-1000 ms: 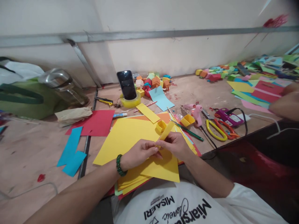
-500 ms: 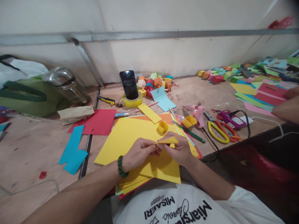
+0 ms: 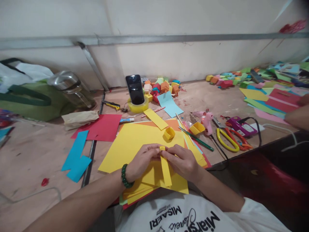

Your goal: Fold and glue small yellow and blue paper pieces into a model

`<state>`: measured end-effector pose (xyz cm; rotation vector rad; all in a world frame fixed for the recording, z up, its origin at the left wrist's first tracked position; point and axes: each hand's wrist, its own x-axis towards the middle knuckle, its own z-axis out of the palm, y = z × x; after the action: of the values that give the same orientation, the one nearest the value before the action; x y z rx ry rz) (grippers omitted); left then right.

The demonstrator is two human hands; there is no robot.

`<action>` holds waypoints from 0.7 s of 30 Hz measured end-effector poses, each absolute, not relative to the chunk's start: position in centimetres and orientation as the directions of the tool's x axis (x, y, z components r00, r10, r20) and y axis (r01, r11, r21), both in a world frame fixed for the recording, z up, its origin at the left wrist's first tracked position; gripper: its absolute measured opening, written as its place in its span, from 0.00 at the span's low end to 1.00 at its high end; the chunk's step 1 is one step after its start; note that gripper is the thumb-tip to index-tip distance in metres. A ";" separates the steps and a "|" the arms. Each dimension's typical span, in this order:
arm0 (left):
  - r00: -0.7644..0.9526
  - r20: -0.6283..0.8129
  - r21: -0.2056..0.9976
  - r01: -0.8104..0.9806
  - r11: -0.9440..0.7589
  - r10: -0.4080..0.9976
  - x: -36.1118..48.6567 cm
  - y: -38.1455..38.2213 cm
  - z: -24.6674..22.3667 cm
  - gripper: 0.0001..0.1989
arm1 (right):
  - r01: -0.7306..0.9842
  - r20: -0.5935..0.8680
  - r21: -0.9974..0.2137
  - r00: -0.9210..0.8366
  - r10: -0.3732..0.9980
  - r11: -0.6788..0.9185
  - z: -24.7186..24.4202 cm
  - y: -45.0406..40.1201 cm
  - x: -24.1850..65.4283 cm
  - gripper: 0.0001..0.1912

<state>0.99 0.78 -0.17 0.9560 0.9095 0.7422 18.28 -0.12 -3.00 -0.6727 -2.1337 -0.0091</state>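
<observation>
A narrow yellow paper strip (image 3: 166,170) hangs toward my body, its upper end pinched between both hands. My left hand (image 3: 144,162), below a green bead bracelet, closes its thumb and fingers on the strip's top left side. My right hand (image 3: 183,162) grips the same end from the right, fingers curled. Beneath them lies a stack of yellow paper sheets (image 3: 120,145). Just beyond my fingers sits a small folded yellow paper box (image 3: 169,132), with a second yellow box (image 3: 197,128) to its right. A flat yellow strip (image 3: 155,119) rests at the stack's far edge.
To the right lie a green pencil (image 3: 199,141), a pink glue gun (image 3: 206,120), yellow-handled scissors (image 3: 227,141) and a purple power adapter (image 3: 241,126). A phone (image 3: 135,89) stands in a tape roll (image 3: 138,105). Another person's arm (image 3: 298,116) is at far right.
The yellow strip has swung from pointing right to hanging down toward me. My hands have turned with it and still pinch its end. The view has shifted slightly.
</observation>
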 end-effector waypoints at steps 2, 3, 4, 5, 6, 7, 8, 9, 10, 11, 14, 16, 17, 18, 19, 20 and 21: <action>0.434 -0.265 0.935 -0.103 0.340 0.861 0.9 0.8 -0.2 0.16 | 0.461 0.751 -0.268 -0.450 0.483 0.846 -3.0 -0.1 18.2 0.18; 0.435 -0.230 0.954 -0.076 0.290 0.871 0.9 0.8 -0.2 0.16 | 0.442 0.744 -0.316 -0.434 0.508 0.840 -3.0 -0.1 18.2 0.18; 0.434 -0.185 0.974 -0.041 0.224 0.882 0.9 0.7 -0.2 0.16 | 0.416 0.728 -0.384 -0.412 0.547 0.824 -2.9 -0.1 18.2 0.17; 0.432 -0.134 0.989 0.002 0.148 0.892 0.9 0.6 -0.1 0.16 | 0.391 0.705 -0.463 -0.381 0.598 0.796 -2.7 -0.1 18.2 0.16; 0.426 -0.083 0.996 0.054 0.066 0.901 0.9 0.5 -0.1 0.16 | 0.373 0.677 -0.539 -0.343 0.652 0.755 -2.6 -0.1 18.2 0.14; 0.421 -0.036 0.994 0.110 -0.012 0.906 0.9 0.4 0.0 0.16 | 0.363 0.647 -0.598 -0.307 0.698 0.714 -2.4 0.0 18.3 0.12; 0.421 0.003 0.983 0.164 -0.079 0.907 1.0 0.2 0.0 0.16 | 0.364 0.623 -0.636 -0.277 0.731 0.680 -2.3 0.1 18.3 0.09; 0.425 0.032 0.969 0.209 -0.133 0.905 1.0 0.0 0.1 0.15 | 0.368 0.611 -0.655 -0.255 0.749 0.660 -2.2 0.1 18.3 0.07; 0.434 0.051 0.954 0.245 -0.172 0.900 1.0 -0.1 0.0 0.14 | 0.371 0.608 -0.659 -0.249 0.754 0.654 -2.2 0.2 18.3 0.05; 0.443 0.059 0.941 0.274 -0.198 0.894 1.1 -0.2 0.0 0.14 | 0.375 0.612 -0.650 -0.257 0.748 0.661 -2.2 0.3 18.3 0.04; 0.452 0.061 0.918 0.325 -0.228 0.890 1.1 -0.4 -0.1 0.15 | 0.411 0.648 -0.590 -0.273 0.711 0.695 -2.3 0.4 18.2 0.04; 0.442 0.057 0.912 0.343 -0.227 0.895 1.1 -0.4 -0.2 0.15 | 0.440 0.667 -0.553 -0.275 0.693 0.707 -2.3 0.4 18.1 0.06; 0.439 0.060 0.912 0.342 -0.228 0.896 1.1 -0.3 -0.2 0.15 | 0.449 0.677 -0.537 -0.275 0.682 0.714 -2.4 0.4 18.1 0.06; 0.441 0.064 0.913 0.336 -0.231 0.895 1.1 -0.3 -0.2 0.15 | 0.458 0.689 -0.518 -0.278 0.670 0.722 -2.4 0.3 18.0 0.06; 0.445 0.068 0.914 0.330 -0.234 0.893 1.1 -0.3 -0.2 0.15 | 0.469 0.702 -0.495 -0.281 0.655 0.732 -2.5 0.3 18.0 0.06; 0.449 0.072 0.915 0.325 -0.238 0.891 1.1 -0.3 -0.2 0.15 | 0.481 0.718 -0.468 -0.281 0.636 0.741 -2.5 0.2 18.0 0.06; 0.450 0.078 0.915 0.321 -0.243 0.890 1.1 -0.4 -0.3 0.15 | 0.495 0.734 -0.441 -0.280 0.618 0.748 -2.6 0.2 17.9 0.05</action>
<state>1.10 -0.37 -0.25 1.7859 1.0357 0.7795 17.94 0.17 -2.64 -0.8488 -1.9389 0.1535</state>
